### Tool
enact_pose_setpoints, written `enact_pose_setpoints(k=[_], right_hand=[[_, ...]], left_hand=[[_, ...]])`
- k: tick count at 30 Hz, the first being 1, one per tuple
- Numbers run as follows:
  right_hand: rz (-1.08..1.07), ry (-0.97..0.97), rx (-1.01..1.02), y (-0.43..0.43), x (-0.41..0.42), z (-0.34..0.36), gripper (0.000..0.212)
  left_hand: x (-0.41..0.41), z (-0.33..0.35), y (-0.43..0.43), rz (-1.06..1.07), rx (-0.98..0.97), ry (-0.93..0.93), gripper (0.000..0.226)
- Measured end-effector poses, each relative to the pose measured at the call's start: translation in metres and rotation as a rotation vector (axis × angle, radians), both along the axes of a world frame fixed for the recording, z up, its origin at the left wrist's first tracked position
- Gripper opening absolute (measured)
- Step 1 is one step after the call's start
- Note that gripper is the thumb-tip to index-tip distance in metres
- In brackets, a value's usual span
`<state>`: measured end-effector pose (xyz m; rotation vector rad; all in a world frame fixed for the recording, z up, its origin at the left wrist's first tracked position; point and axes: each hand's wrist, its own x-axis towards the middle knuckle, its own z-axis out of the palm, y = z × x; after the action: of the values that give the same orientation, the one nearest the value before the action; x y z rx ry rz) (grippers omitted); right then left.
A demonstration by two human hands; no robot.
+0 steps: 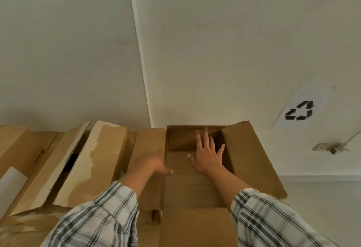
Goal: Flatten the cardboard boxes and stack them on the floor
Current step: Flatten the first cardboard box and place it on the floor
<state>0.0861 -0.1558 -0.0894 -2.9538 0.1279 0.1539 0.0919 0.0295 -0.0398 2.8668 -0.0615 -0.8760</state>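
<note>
The box (187, 180) stands open against the wall (234, 41), flaps splayed, just right of other boxes (88, 164) that lean or lie along the wall's foot. The right hand (208, 156) reaches into it with fingers spread and palm down, seemingly pressing an inner panel; the left hand (156, 165) is at the left flap (148, 149), thumb showing over the edge, but whether its fingers curl round the flap cannot be told. A hard push from the right hand alone could skid the box along the wall or buckle a panel off its crease, leaving a lumpy sheet that stacks badly, and the left fingers risk a pinch if that side folds suddenly. The box's bottom, any tape on it, and the floor are out of view; both sleeves (273, 217) cover the near corners.
</note>
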Motion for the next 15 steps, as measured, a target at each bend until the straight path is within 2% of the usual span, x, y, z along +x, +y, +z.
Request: enact_pose_setpoints(k=[4,6,8,10,13,15], right_hand=[[0.050,-0.009,-0.081,-0.011,0.051,0.009,0.090],[0.078,0.048,-0.112,-0.015,0.074,0.011,0.088],[0.097,0.115,-0.122,-0.017,0.090,0.008,0.089],[0.105,0.185,-0.123,-0.017,0.098,0.000,0.090],[0.103,0.246,-0.099,-0.016,0.100,-0.011,0.091],[0.100,0.260,-0.099,-0.017,0.102,-0.010,0.090]], left_hand=[[0.021,0.000,0.022,0.243,0.001,-0.236,0.090],[0.029,-0.004,0.037,0.385,-0.044,-0.235,0.096],[0.036,-0.006,0.049,0.550,-0.200,-0.163,0.098],[0.039,-0.006,0.057,0.656,-0.354,-0.091,0.079],[0.040,-0.006,0.069,0.767,-0.566,-0.064,0.029],[0.037,0.002,0.072,0.808,-0.705,-0.057,0.017]])
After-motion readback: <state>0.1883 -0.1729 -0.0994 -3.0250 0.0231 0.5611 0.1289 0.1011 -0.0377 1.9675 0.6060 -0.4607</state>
